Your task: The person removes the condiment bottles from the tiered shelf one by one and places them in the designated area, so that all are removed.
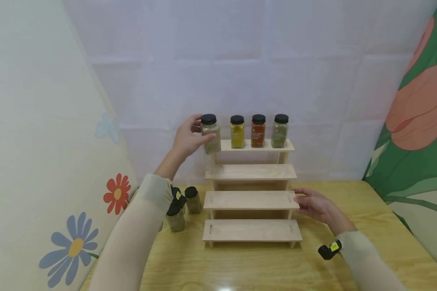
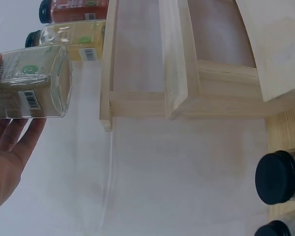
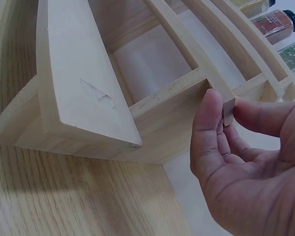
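Observation:
My left hand (image 1: 189,139) grips a black-capped spice jar (image 1: 210,139) of pale greenish-grey powder. It is upright at the left end of the top tier of a stepped wooden rack (image 1: 250,171). In the left wrist view the jar (image 2: 32,81) appears just off the top board's end, with fingers below it. Whether its base touches the board I cannot tell. Three jars stand along that tier: a yellow one (image 1: 237,132), a red one (image 1: 258,131) and a green one (image 1: 280,131). My right hand (image 3: 255,157) pinches the right end of a lower shelf board between thumb and fingers.
Left of the rack, several black-capped jars (image 1: 193,201) stand on the wooden table (image 1: 236,266), partly hidden by the left sleeve. A white cloth (image 1: 240,52) hangs behind. Panels painted with flowers (image 1: 76,246) flank both sides.

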### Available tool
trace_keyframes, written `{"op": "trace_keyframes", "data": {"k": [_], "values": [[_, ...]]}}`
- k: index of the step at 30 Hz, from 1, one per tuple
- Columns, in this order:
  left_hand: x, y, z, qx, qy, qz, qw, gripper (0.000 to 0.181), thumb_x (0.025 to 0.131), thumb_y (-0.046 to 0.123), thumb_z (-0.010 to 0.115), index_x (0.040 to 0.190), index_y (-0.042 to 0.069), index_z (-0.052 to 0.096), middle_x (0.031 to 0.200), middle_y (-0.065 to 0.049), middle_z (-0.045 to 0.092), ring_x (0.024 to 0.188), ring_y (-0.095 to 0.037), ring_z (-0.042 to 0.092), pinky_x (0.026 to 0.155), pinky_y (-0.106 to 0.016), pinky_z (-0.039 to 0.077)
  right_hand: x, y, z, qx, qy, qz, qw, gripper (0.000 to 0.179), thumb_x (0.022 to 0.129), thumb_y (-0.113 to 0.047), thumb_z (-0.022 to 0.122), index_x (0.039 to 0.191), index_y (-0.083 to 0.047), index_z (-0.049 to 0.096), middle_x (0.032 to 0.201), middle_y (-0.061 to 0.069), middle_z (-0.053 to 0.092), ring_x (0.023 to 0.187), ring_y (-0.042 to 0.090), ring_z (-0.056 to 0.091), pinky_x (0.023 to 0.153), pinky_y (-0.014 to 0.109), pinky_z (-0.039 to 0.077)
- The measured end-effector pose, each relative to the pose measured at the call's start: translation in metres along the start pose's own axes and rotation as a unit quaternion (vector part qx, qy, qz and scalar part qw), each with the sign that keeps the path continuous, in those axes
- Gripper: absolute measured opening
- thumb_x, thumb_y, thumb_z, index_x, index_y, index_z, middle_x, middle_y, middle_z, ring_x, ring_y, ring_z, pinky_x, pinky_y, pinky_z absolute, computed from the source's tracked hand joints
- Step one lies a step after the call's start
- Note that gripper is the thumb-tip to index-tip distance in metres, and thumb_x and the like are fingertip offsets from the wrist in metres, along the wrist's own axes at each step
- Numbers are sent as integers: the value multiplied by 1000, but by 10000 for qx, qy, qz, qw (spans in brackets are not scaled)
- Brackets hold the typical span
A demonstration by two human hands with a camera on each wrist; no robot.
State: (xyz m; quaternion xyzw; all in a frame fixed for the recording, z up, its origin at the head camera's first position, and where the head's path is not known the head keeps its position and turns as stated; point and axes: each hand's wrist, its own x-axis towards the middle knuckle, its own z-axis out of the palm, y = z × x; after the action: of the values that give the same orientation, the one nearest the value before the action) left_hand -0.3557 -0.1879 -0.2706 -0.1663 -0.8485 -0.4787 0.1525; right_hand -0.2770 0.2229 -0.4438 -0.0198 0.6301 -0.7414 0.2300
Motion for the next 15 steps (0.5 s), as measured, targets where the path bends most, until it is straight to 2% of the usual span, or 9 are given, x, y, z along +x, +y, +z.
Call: {"op": "trace_keyframes", "data": {"k": [8,15], "values": [[-26,-1,-13,19,-191,96,9998,70,85,23,85,145,13,51,133,-15,62,115,-30,60,96,-50,50,0,3,-1,-11,22,46,10000,45,102,-3,55,143,2,37,98,1,68,84,11,66,71,23,57],[-45,-2,-23,137,-371,223,9990,72,86,22,84,148,13,48,130,-16,62,115,-30,59,97,-49,53,-1,3,-1,73,-52,7,10000,41,102,-2,53,141,-1,39,98,1,68,84,11,66,71,23,57]]}}
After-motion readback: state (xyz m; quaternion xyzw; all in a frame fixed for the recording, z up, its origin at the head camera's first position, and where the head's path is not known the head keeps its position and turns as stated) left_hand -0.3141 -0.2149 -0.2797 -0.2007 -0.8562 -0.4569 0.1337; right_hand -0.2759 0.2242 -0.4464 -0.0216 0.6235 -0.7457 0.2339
